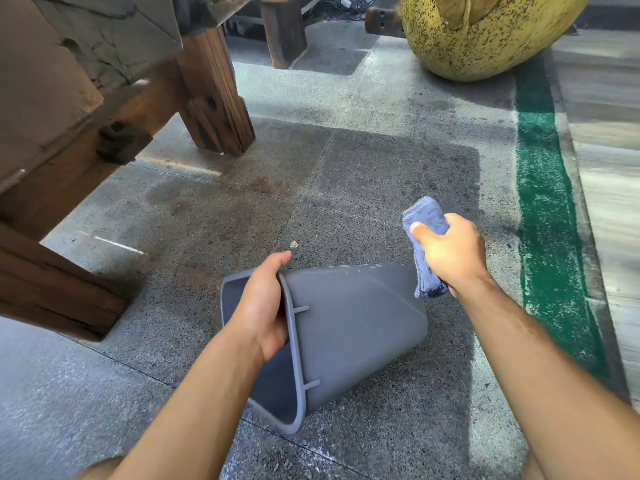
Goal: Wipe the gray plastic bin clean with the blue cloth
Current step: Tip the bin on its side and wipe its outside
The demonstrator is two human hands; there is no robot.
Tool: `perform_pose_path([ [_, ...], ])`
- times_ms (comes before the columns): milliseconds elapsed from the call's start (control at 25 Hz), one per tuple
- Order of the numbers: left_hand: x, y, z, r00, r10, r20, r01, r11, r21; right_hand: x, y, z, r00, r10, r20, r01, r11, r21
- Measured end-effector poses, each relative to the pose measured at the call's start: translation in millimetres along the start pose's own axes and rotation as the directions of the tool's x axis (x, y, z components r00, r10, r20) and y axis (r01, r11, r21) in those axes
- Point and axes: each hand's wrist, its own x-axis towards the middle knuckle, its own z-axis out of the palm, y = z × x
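Note:
The gray plastic bin [353, 327] lies tipped on its side above the stone floor, its open mouth facing left and toward me. My left hand [263, 306] grips the bin's upper rim, fingers curled inside the opening. My right hand [450, 252] holds the folded blue cloth [424, 216] in a fist, just above and to the right of the bin's base end. The cloth hangs down past the hand and is close to the bin's upper right corner; I cannot tell whether it touches.
A heavy wooden bench with thick legs [214, 98] stands at the left and back. A large yellow speckled pot [485, 32] sits at the back right. A green painted strip [543, 202] runs along the floor on the right, beside a wooden deck.

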Motion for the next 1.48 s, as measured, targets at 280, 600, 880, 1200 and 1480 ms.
perform_pose_path([
  [280,-3,-11,9,0.994,0.038,0.101,-0.033,0.998,-0.049,-11,-3,6,0.996,-0.048,0.070,0.055,0.994,-0.096],
  [600,4,-13,1,1.000,0.015,0.026,-0.011,0.987,-0.161,-13,-5,17,0.994,-0.063,0.088,0.066,0.998,-0.022],
  [880,8,-7,-1,1.000,0.001,0.001,-0.001,0.961,-0.278,-25,-20,18,0.996,-0.090,0.024,0.085,0.983,0.161],
  [1200,11,-17,7,0.992,0.120,0.029,-0.105,0.941,-0.321,-104,-63,55,0.870,-0.376,0.318,0.378,0.924,0.057],
  [1480,13,-24,7,0.990,0.092,-0.106,-0.119,0.952,-0.283,-132,-73,69,0.850,-0.300,0.433,0.396,0.906,-0.150],
])
